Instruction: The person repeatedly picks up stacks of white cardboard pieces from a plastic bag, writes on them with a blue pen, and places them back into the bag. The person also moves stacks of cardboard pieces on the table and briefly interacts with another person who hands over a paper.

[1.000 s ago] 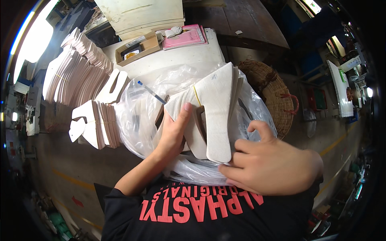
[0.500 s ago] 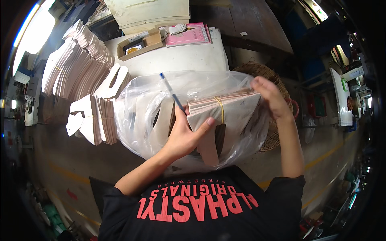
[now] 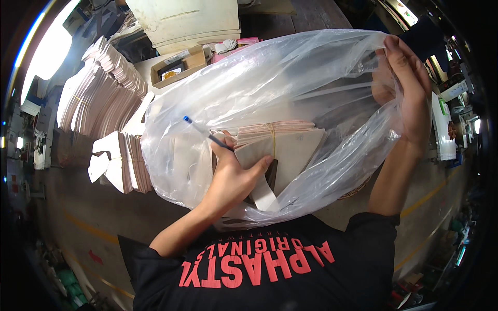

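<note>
My left hand [image 3: 232, 176] grips a bundle of flat cream cardboard cut-outs [image 3: 282, 147] bound with a rubber band, and it also holds a blue pen [image 3: 199, 129] between its fingers. The bundle sits inside a large clear plastic bag [image 3: 270, 88]. My right hand [image 3: 407, 85] is raised at the upper right, closed on the rim of the bag and pulling it up and open.
Long stacks of the same cream cut-outs [image 3: 98, 88] lie at the left, with a shorter stack [image 3: 122, 160] beside the bag. A small open cardboard box [image 3: 179, 65] and a pink item [image 3: 244, 42] sit behind. A woven basket [image 3: 358, 187] shows under the bag.
My right hand left the bundle, took the bag's rim and lifted it high to the right. The bundle turned flat and went deeper into the bag, still held by my left hand.
</note>
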{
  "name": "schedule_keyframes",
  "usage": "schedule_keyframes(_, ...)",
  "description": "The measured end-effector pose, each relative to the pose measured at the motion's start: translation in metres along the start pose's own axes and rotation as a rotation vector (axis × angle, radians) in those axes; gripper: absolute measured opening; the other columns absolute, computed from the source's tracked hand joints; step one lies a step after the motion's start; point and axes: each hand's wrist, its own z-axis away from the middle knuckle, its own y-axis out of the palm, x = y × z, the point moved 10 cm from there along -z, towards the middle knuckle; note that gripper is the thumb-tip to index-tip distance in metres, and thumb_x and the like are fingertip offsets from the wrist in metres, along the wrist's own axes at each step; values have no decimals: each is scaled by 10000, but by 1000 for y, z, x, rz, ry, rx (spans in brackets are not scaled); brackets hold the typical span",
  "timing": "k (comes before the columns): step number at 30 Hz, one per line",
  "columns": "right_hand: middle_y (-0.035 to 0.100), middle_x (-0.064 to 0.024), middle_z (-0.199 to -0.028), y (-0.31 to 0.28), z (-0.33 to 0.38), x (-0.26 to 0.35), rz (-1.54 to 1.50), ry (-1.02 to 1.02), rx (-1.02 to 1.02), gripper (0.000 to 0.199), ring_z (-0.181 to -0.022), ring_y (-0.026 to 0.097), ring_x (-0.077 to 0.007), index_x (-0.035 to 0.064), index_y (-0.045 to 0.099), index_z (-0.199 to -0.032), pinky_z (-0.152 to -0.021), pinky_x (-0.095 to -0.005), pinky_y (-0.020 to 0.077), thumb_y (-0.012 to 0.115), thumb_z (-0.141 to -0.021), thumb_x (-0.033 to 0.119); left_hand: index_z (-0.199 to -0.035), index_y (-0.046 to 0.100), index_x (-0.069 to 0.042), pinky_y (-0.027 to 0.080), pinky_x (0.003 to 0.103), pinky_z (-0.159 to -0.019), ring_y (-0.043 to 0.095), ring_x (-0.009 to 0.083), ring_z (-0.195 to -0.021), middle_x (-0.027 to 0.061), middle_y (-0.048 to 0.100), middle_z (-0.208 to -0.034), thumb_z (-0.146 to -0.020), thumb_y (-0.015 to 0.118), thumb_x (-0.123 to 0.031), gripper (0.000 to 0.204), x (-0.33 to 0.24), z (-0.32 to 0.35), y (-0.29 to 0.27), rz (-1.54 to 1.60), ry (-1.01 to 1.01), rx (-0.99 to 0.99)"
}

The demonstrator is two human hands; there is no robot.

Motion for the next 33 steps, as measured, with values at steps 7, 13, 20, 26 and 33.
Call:
schedule_keyframes(7,606,-118,-1358,-5,32,-28,225,14,397,609,-1194,632,-210,-14,424,-1578,-1054,-360,471,312,-1159,413,-1293,430,82,486,419,-955,591,359,-1083,307,528,-1377,-853,852,-95,635,-94,42,-40,-336,614,-207)
schedule_keyframes(13,596,-201,-1460,-8,73,-137,23,470,505,761,-1276,641,-240,-24,303,-1634,-1014,-396,554,369,-1135,547,-1256,459,27,518,465,-962,653,435,-1087,247,643,-1059,-847,862,-176,609,-107,-35,8,-686,637,165)
schedule_keyframes(20,689,-133,-1201,52,108,-162,-94,384,607,615,-1154,686,-230,-10,454,-1508,-1015,-440,548,598,-1084,411,-1256,371,76,549,478,-833,709,470,-967,344,688,-1002,-783,774,-138,657,-36,-107,62,-859,353,727)
schedule_keyframes(26,669,-59,-1098,78,90,-157,-513,599,344,231,-1006,688,-147,36,564,-1265,-850,-371,619,571,-1076,168,-1280,447,131,556,471,-766,711,452,-912,306,676,-916,-737,751,-62,652,-47,-106,57,-913,690,624)
schedule_keyframes(33,624,-85,-1044,76,33,-20,-719,110,370,193,-962,673,-191,23,552,-1162,-829,-363,632,506,-1106,202,-1296,496,82,550,455,-741,710,420,-878,258,679,-890,-781,708,-61,575,-31,-102,42,-1075,613,601)
